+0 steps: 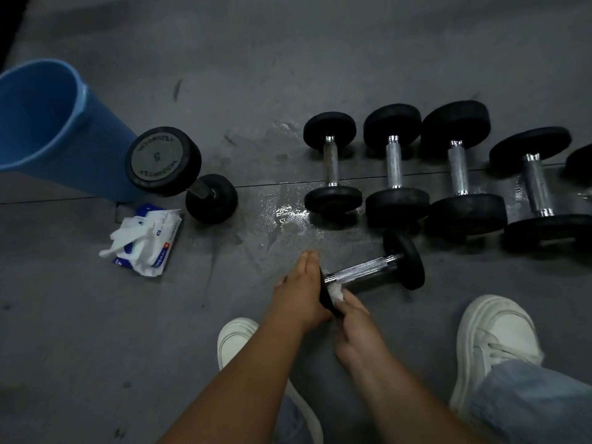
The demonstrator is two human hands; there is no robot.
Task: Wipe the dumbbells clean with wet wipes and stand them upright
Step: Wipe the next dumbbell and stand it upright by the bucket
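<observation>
— Which dumbbell are you on?

— The one nearest me, lying on its side on the floor, just ahead of my shoes.

— And your hands?

— My left hand lies flat against the outer face of the near plate, fingers straight and together. My right hand is clenched round a white wipe, pressing it where the handle meets that plate.

— The others?

— A row lies flat further out to the right, side by side, handles pointing away from me. There is a wet patch on the floor just left of it.

— Any standing?

— One upright dumbbell on the left, just beside the blue bin. The pack lies on the floor in front of the bin — sheets spilling out of it.
</observation>
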